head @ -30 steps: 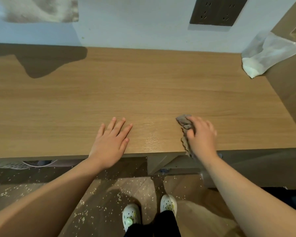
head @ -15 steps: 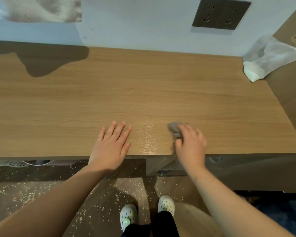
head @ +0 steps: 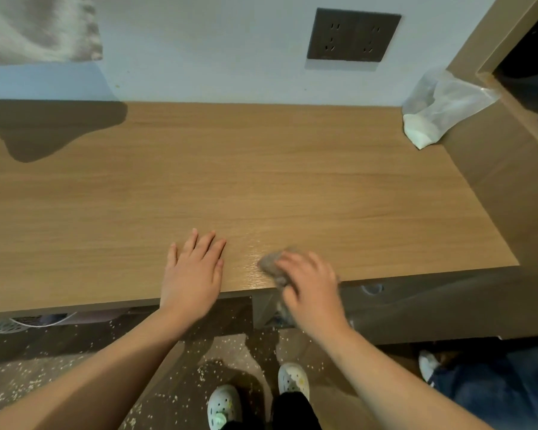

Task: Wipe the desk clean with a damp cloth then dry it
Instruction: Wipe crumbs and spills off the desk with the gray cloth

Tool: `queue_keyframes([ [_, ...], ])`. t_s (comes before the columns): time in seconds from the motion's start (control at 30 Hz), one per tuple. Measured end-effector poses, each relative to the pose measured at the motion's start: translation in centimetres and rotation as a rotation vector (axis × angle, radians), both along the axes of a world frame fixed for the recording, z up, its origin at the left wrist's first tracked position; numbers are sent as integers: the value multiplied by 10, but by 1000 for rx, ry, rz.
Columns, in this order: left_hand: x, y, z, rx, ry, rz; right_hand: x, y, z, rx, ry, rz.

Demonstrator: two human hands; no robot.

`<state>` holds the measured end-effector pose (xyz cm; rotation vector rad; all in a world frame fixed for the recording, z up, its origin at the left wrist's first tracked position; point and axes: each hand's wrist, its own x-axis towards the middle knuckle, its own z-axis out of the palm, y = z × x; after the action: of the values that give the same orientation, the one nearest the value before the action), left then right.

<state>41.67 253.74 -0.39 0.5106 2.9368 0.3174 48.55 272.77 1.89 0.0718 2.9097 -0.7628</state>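
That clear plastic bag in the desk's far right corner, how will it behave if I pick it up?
The plastic bag looks thin and crumpled, so it will probably flop rather than hold shape. Something pale sits in its lower end, so it would likely sag there. Light-looking, it may slide easily on the smooth desk.

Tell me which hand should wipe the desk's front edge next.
Right. The right hand grips the grey cloth on the desk by its front edge; the left hand lies flat beside it, holding nothing.
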Motion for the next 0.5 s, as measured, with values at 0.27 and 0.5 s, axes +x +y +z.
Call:
queue_keyframes([
  [0.27, -3, 102, 8, -39, -52, -88, -12, 156, 8, 186, 71, -526],
  [0.5, -1, 173, -3, -100, -43, -62, 7, 160, 2, 145, 67, 69],
])
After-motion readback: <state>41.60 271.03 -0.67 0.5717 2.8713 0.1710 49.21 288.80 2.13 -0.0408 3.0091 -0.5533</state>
